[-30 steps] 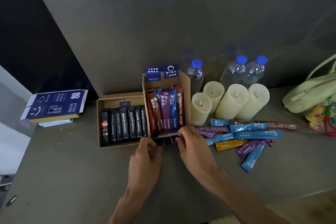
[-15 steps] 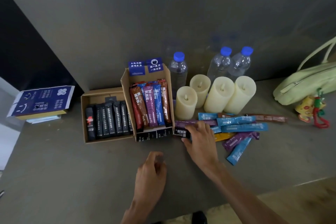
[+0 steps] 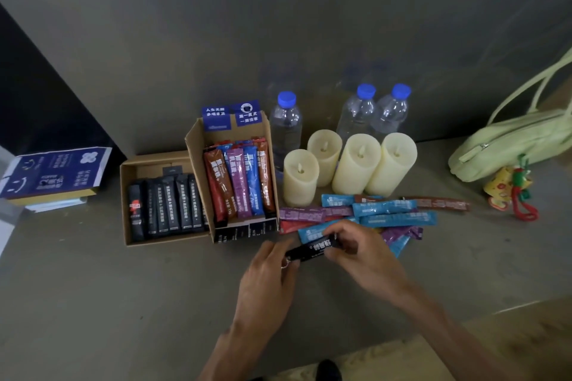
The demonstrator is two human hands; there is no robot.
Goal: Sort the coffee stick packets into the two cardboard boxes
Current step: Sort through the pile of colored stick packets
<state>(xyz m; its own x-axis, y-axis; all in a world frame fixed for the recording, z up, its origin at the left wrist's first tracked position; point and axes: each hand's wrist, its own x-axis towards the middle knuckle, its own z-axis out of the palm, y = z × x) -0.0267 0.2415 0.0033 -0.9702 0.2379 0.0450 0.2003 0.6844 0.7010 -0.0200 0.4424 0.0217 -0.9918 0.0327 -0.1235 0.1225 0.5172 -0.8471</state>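
The grey worktop (image 3: 93,303) in front of me is carrying two cardboard boxes, standing side by side and touching: a low box (image 3: 145,163) holding black packets (image 3: 170,207), and to its right a taller box (image 3: 195,170) holding coloured packets (image 3: 238,182). Right of that, loose packets (image 3: 393,210) are lying in an overlapping heap. Four cream candles (image 3: 356,164) are standing just behind the heap, with three blue-capped water bottles (image 3: 286,124) behind them by the wall. A green bag (image 3: 510,145) and a charm (image 3: 507,189) are lying far right, and a stack of booklets (image 3: 52,173) is sitting far left
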